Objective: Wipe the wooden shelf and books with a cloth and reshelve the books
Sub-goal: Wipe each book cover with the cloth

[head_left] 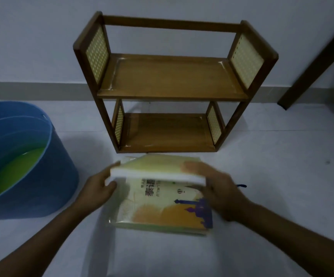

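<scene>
At nine o'clock, a blue bucket (28,156) with greenish contents on the floor (282,166). At centre, left hand (97,188) and right hand (220,188), fingers gripping the ends of a pale book (154,168) raised just above an orange-and-purple book (162,210). At twelve o'clock, the bare wooden shelf (172,76).

The wooden shelf (170,76) is brown with pale yellow dotted side panels. The lower book (162,208) shows a cream cover with orange patches and a purple skyline; the lifted book (154,168) is yellowish. The tub (48,176) is blue, its inside tinged green.
</scene>
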### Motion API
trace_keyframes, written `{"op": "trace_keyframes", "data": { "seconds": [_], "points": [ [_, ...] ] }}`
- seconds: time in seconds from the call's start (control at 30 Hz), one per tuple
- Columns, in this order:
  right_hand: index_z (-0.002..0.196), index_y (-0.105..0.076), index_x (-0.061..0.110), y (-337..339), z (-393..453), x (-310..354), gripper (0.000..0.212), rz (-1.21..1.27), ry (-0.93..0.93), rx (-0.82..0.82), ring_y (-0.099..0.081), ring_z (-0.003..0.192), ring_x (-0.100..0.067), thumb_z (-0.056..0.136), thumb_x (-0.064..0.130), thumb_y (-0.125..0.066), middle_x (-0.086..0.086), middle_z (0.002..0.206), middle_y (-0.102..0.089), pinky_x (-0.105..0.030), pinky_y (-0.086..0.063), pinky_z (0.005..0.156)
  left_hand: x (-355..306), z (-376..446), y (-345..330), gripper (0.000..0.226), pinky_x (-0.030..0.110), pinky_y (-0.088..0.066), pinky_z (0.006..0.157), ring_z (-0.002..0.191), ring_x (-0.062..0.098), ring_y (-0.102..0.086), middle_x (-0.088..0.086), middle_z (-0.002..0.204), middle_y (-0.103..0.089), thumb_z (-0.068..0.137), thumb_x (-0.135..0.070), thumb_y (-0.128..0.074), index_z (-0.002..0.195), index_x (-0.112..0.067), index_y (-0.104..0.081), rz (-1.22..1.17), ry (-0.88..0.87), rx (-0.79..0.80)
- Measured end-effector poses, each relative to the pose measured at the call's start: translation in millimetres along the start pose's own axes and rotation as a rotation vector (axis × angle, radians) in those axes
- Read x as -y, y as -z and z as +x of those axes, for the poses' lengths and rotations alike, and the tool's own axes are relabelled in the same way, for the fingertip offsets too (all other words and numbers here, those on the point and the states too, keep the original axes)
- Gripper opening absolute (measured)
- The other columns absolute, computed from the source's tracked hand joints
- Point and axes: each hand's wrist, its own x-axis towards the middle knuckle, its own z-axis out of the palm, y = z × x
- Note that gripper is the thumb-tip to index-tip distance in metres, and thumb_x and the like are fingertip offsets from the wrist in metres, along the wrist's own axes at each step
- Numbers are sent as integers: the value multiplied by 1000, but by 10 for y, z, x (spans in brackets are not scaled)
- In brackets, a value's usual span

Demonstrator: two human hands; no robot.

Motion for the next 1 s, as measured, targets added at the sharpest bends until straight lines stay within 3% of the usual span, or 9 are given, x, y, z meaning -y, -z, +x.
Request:
{"op": "trace_keyframes", "data": {
  "seconds": [0.07,0.1,0.2,0.27,0.43,0.57,0.7,0.87,1.0],
  "points": [
    [120,-52,34,378,297,302,32,120,-78,-91,-55,109,13,96,13,-50,17,116,-59,-9,-49,83,-274,45,79,73,16,-42,93,110,-16,-45,-44,115,-48,88,-18,-66,112,-78,-33,8,-115,-4],
    [115,-51,37,562,403,433,32,141,-92,-103,-55,104,15,97,11,-49,21,111,-57,-6,-48,77,-464,80,83,66,9,-41,88,109,-21,-46,-46,113,-50,86,-25,-69,117,-72,-34,-14,-184,-31],
    [107,-51,34,947,557,630,21,213,-69,-96,-59,100,10,94,19,-46,15,105,-58,-9,-51,74,-887,184,5,46,15,-50,84,106,-2,-61,-18,116,-63,82,-41,-69,123,-33,-52,-228,-282,-135],
    [108,-53,29,1044,542,646,19,289,-73,-96,-62,101,-2,92,23,-46,8,103,-61,-17,-54,75,-1031,184,-77,34,25,-56,82,99,5,-66,-7,108,-68,85,-29,-70,115,-20,-57,-329,-260,-212],
    [112,-54,28,878,426,474,23,409,-134,-162,-65,98,-6,90,24,-49,5,105,-63,-19,-54,70,-1006,155,-178,13,39,-58,82,92,10,-68,-3,97,-70,91,-12,-61,103,-16,-60,-261,-191,-326],
    [119,-55,24,583,311,109,38,400,-254,-130,-62,110,-14,86,9,-66,0,119,-60,-33,-58,80,-925,153,-218,23,13,-54,71,88,-3,-66,-19,88,-70,90,-3,-59,96,-25,-59,-206,-214,-321],
    [105,-60,17,407,361,-31,27,337,-291,-182,-65,93,-7,88,-4,-61,-5,100,-66,-24,-54,77,-929,147,-235,39,5,-49,72,91,-10,-63,-34,95,-65,91,-1,-58,99,-39,-55,-156,-235,-346],
    [108,-57,26,727,499,343,34,383,-231,-317,-64,97,4,87,0,-63,13,103,-65,-16,-54,81,-1212,107,-70,35,8,-52,73,87,-1,-67,-21,89,-69,89,-3,-60,95,-37,-56,-205,-328,-454],
    [121,-55,17,848,399,466,33,306,-185,-337,-62,100,8,90,9,-62,18,107,-63,-9,-50,78,-1376,41,-49,20,8,-52,71,90,-1,-67,-13,98,-67,90,-7,-60,106,-20,-58,-206,-362,-429]
  ]
}}
